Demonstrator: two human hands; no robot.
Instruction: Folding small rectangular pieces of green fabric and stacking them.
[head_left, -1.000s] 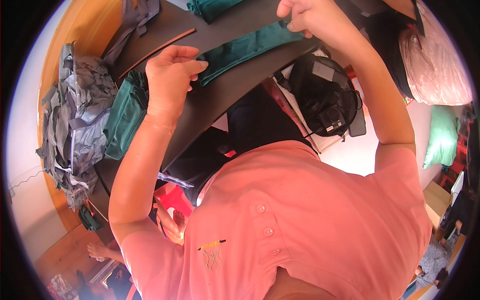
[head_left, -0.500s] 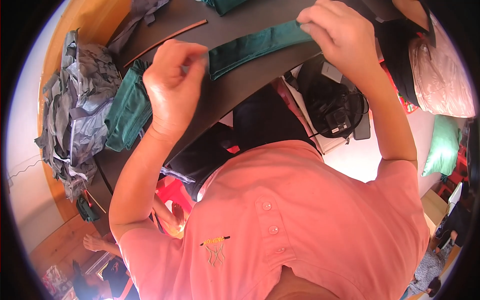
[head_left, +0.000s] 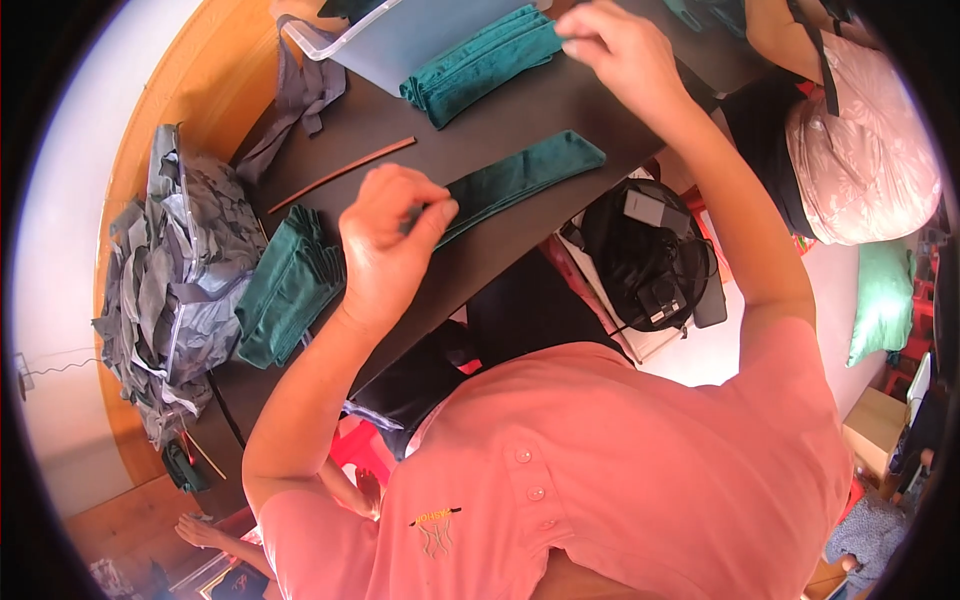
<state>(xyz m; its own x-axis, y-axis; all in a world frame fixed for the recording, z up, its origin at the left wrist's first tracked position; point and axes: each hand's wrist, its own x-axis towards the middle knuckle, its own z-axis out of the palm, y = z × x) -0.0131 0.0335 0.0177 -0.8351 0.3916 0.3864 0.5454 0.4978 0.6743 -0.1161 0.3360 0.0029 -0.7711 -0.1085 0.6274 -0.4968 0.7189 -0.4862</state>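
Left hand, curled into a loose fist, pinches the near end of a long folded green cloth strip between thumb and fingers; the strip runs away from that hand, up and to the right, flat on the dark table; half a second ago the same hand was raised with the strip's end lifted, and now the strip lies pressed along its length, so the fold appears, by judgement, made and set down. Right hand, fingers bent, has left the strip's far end, which it held a second ago, and reaches beyond it to the corner of a stack of folded green cloth resting against a clear plastic lid or tray; whether it grips that stack or merely touches it cannot be told. Just left of the left hand lies a second pile of folded green cloth; farther left, a heap of grey fabric; a thin brown stick lies above the left hand. Top of the tray is cut off by the frame; the table's near edge is hidden by the person's pink shirt.
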